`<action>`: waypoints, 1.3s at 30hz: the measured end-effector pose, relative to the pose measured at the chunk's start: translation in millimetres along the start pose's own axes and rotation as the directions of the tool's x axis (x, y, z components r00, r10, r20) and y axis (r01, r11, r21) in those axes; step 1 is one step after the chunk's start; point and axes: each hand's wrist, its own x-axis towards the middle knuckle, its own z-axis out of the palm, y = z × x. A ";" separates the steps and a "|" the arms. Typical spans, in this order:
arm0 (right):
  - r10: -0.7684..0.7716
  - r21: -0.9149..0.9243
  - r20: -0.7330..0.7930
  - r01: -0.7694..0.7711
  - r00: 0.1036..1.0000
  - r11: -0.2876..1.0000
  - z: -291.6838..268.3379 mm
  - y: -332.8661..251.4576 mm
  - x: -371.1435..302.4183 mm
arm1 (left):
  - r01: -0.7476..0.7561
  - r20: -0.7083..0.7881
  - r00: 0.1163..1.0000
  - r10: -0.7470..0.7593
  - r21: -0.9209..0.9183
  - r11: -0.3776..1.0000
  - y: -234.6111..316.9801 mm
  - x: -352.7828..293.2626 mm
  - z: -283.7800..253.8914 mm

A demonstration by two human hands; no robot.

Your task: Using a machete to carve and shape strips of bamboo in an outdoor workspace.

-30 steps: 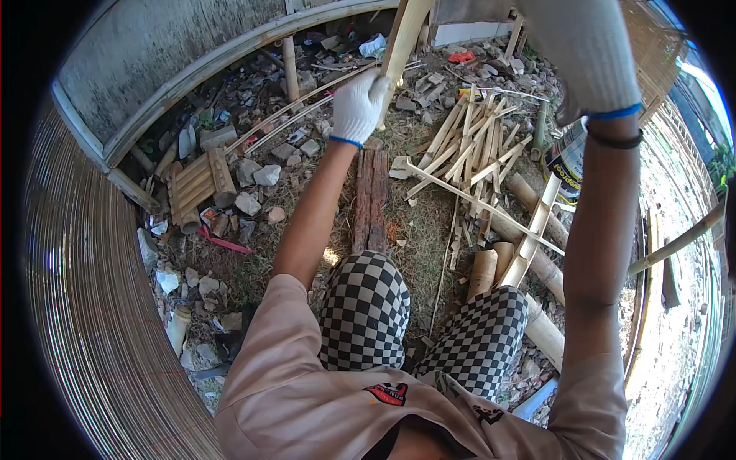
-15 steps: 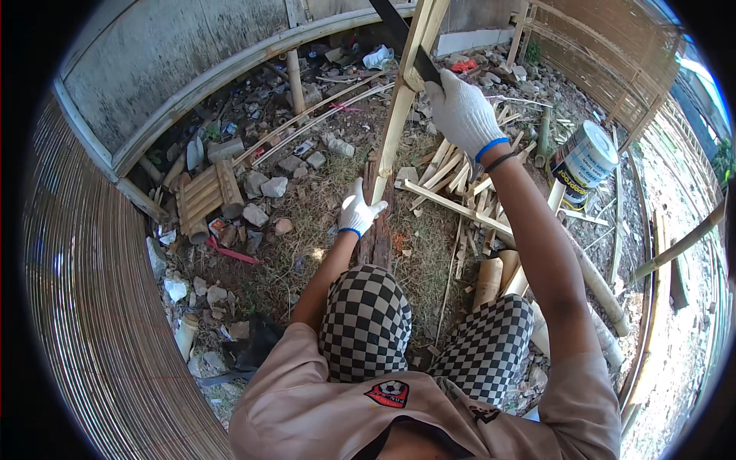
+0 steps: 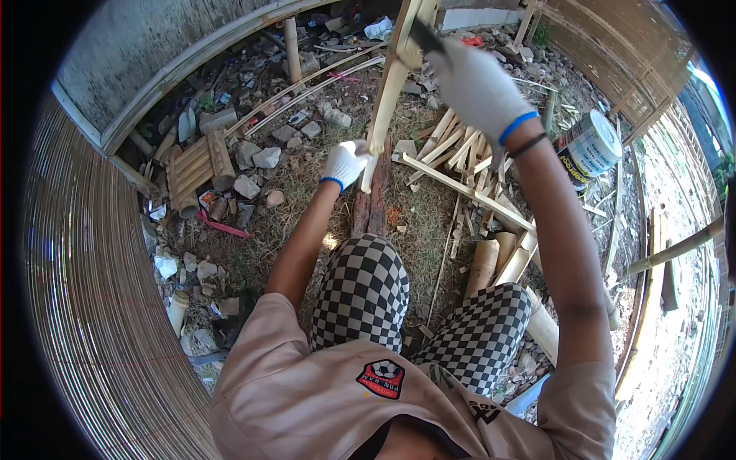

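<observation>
A long split bamboo piece (image 3: 389,103) stands tilted in front of me, its lower end above a reddish-brown wooden plank (image 3: 371,211). My left hand (image 3: 345,164), in a white knit glove with a blue cuff, is closed around the bamboo near that lower end. My right hand (image 3: 477,86), gloved the same way and blurred, is closed on the handle of a dark-bladed machete (image 3: 426,38). The blade meets the bamboo beside a node near the top of the view. My right fingers and the handle are mostly hidden behind the back of the glove.
Split bamboo sticks (image 3: 462,153) lie heaped right of the plank, with thicker bamboo pieces (image 3: 483,267) nearer my knees. A paint bucket (image 3: 590,149) stands farther right. Left are a small bamboo rack (image 3: 198,172), stones (image 3: 267,158) and a woven bamboo wall (image 3: 92,276).
My right hand has moved slightly right with the machete, and less blade shows past the bamboo. My left hand and the bamboo's lower end have shifted slightly left and up.
</observation>
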 end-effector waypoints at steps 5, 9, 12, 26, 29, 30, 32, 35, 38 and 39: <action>0.161 -0.111 0.219 -0.140 0.962 0.984 -36.2 50.3 -27.5 | 0.273 0.180 0.941 -0.287 0.099 0.957 -91.8 -115.4 73.1; 0.153 -0.127 0.218 -0.128 0.964 0.984 -58.7 27.0 -43.5 | -0.195 -0.383 0.897 0.222 0.108 0.975 43.2 -38.1 -0.7; 0.081 -0.109 0.241 -0.056 0.967 0.993 -64.2 31.9 -44.2 | -0.443 -0.583 0.522 0.622 0.438 0.782 169.0 12.9 -103.9; -0.017 -0.096 -0.105 0.007 0.994 0.995 -93.6 22.5 -21.3 | -0.552 0.035 0.132 0.991 0.833 0.044 288.5 92.5 -268.0; -0.308 -0.078 -0.338 0.300 0.889 0.951 -132.7 8.2 1.7 | -0.517 -0.055 0.132 0.990 0.848 0.116 282.1 95.3 -270.0; -0.360 -0.121 -0.347 0.340 0.866 0.933 -125.7 19.6 8.4 | -0.506 -0.110 0.155 0.982 0.845 0.175 269.9 96.8 -258.5; -0.244 -0.270 -0.208 0.185 0.947 0.945 -85.0 32.3 -14.5 | -0.493 -0.246 0.241 0.939 0.802 0.337 241.8 85.2 -213.2; -0.007 -0.316 -0.141 -0.038 0.990 0.948 -71.8 34.6 -6.0 | -0.326 -0.381 0.299 0.875 0.821 0.469 204.0 87.6 -172.8; -0.278 -0.378 -0.228 0.178 0.933 0.908 -64.6 47.6 -14.7 | -0.439 -0.346 0.300 0.889 0.777 0.451 202.7 93.6 -184.4; -0.301 -0.395 -0.283 0.175 0.911 0.902 -72.8 45.1 -13.7 | -0.466 -0.310 0.332 0.891 0.767 0.441 215.7 92.0 -194.5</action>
